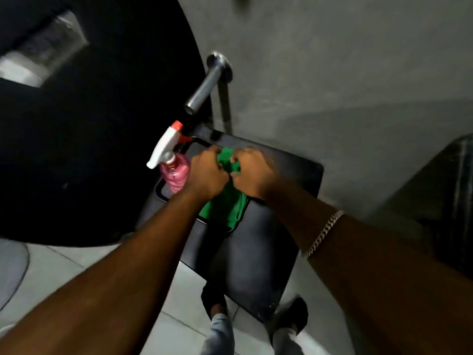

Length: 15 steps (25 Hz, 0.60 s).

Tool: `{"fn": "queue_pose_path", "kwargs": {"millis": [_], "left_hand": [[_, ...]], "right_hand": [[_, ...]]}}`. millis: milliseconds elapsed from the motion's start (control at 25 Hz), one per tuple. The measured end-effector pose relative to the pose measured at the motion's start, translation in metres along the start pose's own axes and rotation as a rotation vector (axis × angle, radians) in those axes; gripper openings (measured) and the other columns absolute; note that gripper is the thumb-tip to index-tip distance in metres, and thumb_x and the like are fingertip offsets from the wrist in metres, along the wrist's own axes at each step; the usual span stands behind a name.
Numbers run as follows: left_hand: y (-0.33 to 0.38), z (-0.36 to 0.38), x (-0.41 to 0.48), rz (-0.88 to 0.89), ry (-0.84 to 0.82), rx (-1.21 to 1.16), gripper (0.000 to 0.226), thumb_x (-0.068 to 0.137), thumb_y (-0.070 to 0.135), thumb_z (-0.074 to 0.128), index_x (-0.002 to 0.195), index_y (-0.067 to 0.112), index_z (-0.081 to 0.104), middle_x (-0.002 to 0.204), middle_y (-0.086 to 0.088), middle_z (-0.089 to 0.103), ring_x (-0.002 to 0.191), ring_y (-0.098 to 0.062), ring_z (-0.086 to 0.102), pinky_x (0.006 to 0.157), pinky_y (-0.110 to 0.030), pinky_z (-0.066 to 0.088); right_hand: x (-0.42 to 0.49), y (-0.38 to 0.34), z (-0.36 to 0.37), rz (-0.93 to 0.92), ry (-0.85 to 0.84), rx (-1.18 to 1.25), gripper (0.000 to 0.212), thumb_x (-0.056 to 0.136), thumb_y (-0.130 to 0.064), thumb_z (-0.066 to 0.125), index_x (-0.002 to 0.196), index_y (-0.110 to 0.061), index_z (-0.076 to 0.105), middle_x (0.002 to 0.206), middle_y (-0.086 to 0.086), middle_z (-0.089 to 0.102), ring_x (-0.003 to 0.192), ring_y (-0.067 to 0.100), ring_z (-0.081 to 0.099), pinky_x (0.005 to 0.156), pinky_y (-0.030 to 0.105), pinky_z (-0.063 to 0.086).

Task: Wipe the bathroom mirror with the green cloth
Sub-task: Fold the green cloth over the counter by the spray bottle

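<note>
The green cloth (226,210) hangs bunched over the black sink (258,257). My left hand (206,175) and my right hand (252,172) sit side by side above the basin, both closed on the cloth's upper part. The cloth's lower half drapes down between my forearms onto the sink's inner edge. A large dark round mirror (97,139) fills the left of the view, showing only a dim reflection.
A pink spray bottle (174,170) with a white and red trigger stands on the sink's left rim, touching my left hand's side. A chrome spout (204,85) juts from the grey wall above the basin. My feet stand on pale floor tiles below.
</note>
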<state>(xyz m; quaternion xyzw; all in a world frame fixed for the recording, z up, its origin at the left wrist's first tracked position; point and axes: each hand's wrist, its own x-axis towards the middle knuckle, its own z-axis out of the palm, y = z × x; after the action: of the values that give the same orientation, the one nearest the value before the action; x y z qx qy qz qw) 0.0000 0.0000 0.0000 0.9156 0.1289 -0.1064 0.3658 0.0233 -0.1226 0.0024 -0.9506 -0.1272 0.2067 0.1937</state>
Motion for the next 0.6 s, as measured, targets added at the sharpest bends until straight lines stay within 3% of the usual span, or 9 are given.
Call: {"fn": "queue_pose_path", "kwargs": {"millis": [160,240,320,440,600], "left_hand": [[-0.032,0.049,0.017,-0.021,-0.097,0.049,0.041,0.083,0.014,0.061,0.121,0.001,0.058,0.125,-0.025,0.065,0.116,-0.041,0.061,0.082,-0.023,0.038],[-0.034,0.066,0.026,-0.043,-0.086,0.13,0.045,0.082,0.02,0.063,0.121,-0.002,0.054,0.124,-0.028,0.064,0.115,-0.044,0.061,0.09,-0.038,0.045],[-0.032,0.068,0.04,-0.15,-0.019,0.162,0.051,0.079,0.024,0.066,0.119,-0.003,0.051,0.124,-0.027,0.063,0.116,-0.045,0.06,0.092,-0.044,0.048],[-0.019,0.056,0.044,-0.409,-0.003,-0.044,0.056,0.066,0.028,0.07,0.114,0.001,0.062,0.122,-0.024,0.067,0.116,-0.04,0.063,0.095,-0.041,0.054],[0.026,0.014,0.021,-0.333,0.025,-0.379,0.043,0.059,0.016,0.068,0.102,0.007,0.071,0.106,-0.02,0.074,0.101,-0.035,0.07,0.088,-0.043,0.058]], "right_hand": [[0.007,0.022,0.048,0.084,0.056,0.031,0.037,0.079,-0.016,0.061,0.114,-0.009,0.057,0.122,0.02,0.058,0.114,0.042,0.057,0.097,0.045,0.048],[0.008,0.029,0.061,0.098,0.093,0.053,0.033,0.078,-0.013,0.061,0.111,-0.008,0.058,0.121,0.021,0.058,0.111,0.044,0.058,0.094,0.046,0.048],[0.01,0.031,0.065,0.094,0.155,0.12,0.033,0.076,-0.007,0.061,0.109,-0.008,0.059,0.122,0.022,0.055,0.107,0.046,0.057,0.093,0.044,0.048],[-0.001,0.033,0.061,0.13,0.263,0.187,0.032,0.076,-0.002,0.06,0.107,-0.008,0.062,0.121,0.02,0.054,0.104,0.044,0.057,0.091,0.041,0.045],[-0.037,0.019,0.019,0.1,0.486,0.253,0.031,0.078,-0.001,0.059,0.107,-0.011,0.064,0.119,0.015,0.057,0.099,0.04,0.06,0.088,0.041,0.041]]}}
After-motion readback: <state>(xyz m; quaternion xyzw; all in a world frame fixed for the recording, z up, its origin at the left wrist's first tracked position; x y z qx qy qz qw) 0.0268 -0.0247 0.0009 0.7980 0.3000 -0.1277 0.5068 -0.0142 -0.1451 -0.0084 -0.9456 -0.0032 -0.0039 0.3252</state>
